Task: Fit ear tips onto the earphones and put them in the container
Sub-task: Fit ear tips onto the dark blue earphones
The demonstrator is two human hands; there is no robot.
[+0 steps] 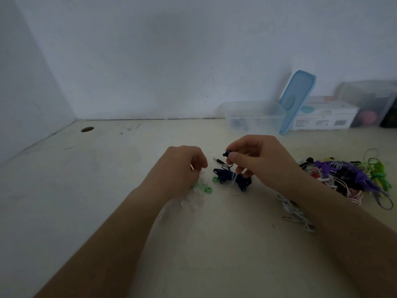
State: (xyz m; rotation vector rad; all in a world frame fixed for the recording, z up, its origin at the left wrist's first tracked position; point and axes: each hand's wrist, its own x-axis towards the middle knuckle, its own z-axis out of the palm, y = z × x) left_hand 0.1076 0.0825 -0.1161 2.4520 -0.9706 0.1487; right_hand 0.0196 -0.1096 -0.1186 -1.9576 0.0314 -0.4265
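Head view: right hand (264,160) pinches blue earbud (227,153); left hand (182,166) over ear tips (203,188), grip unclear — keep nozzle exposed.

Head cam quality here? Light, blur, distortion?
Head view: dim, flat bluish light, no glare; wide-angle stretch toward the corners; left hand and clear ear tips blurred; right hand pinching the blue earbud sharper; container hazy.
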